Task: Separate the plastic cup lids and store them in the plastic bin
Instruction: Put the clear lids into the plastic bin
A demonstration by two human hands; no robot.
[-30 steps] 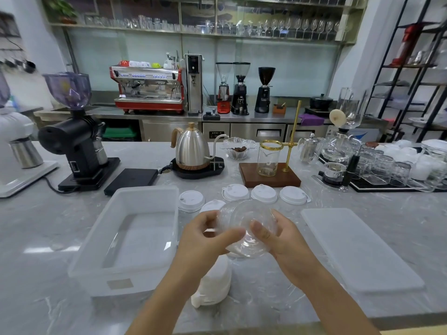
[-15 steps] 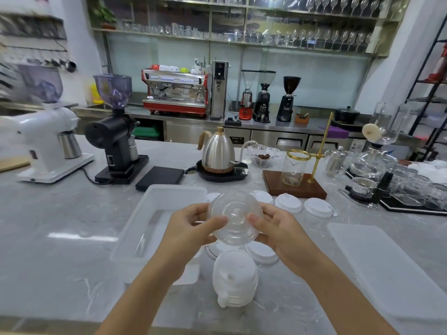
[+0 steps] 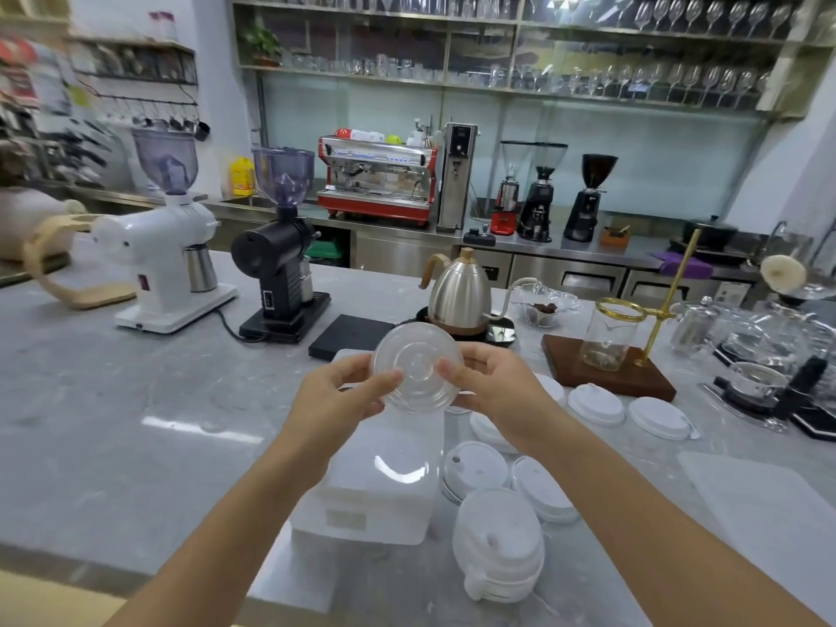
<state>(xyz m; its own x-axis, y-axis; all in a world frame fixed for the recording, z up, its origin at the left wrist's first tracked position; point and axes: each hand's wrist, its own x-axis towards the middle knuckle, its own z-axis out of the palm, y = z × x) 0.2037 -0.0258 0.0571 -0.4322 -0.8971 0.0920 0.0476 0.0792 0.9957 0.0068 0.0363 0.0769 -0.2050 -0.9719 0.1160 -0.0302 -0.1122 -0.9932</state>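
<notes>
A stack of clear plastic lids [image 3: 417, 366] is held up over the white plastic bin [image 3: 362, 513]. My left hand [image 3: 339, 395] pinches its left edge, thumb on the face. My right hand [image 3: 493, 386] pinches its right edge the same way. One clear lid [image 3: 400, 470] lies inside the bin. A stack of white lids [image 3: 497, 543] lies on its side near the counter's front. Single white lids [image 3: 475, 468] [image 3: 595, 402] [image 3: 658, 418] lie flat to the right of the bin.
The bin's flat white cover [image 3: 769, 504] lies at the right. Behind stand a steel kettle [image 3: 459, 294], a black scale [image 3: 350, 337], a black grinder [image 3: 280, 264], a white grinder [image 3: 167, 260] and a wooden pour-over stand [image 3: 606, 368]. Glassware crowds the far right.
The view has swung left, so the bin and lids sit further right and lower. Both hands keep the clear lid stack, now raised higher above the bin.
</notes>
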